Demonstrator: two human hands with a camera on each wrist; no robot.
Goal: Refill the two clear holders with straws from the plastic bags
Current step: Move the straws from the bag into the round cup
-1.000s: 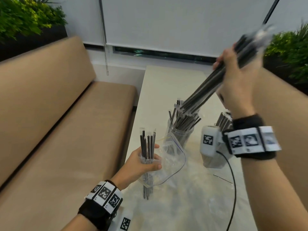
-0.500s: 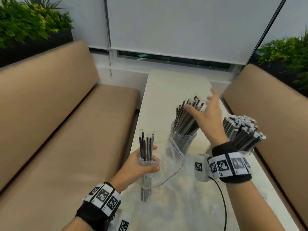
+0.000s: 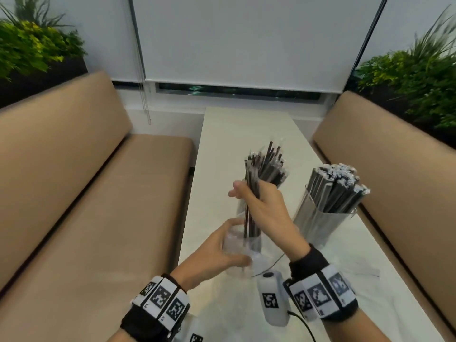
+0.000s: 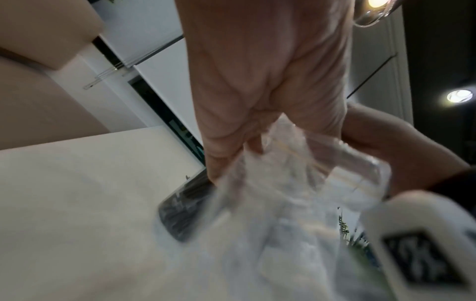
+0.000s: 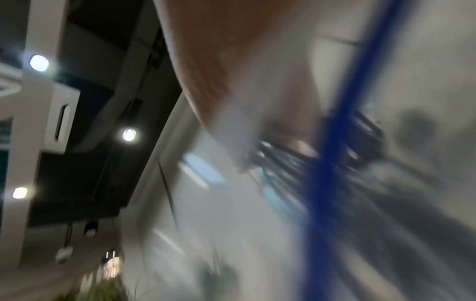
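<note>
Left hand (image 3: 217,250) grips plastic bag (image 3: 243,245) steady near worktop's left edge so right hand (image 3: 266,208), fingers closed round straws (image 3: 251,213), can draw them out.

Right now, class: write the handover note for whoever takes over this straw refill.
Left hand: grips the plastic bag, low over the table.
Right hand: grips the last few straws still standing in the bag.
Right holder: packed full of straws.
Middle holder: mostly hidden behind the right hand; its straws fan out above it.
Done: most straws loaded.
Left: pull these straws out of the bag and put them in the middle holder; how much room it has cannot be seen.
</note>
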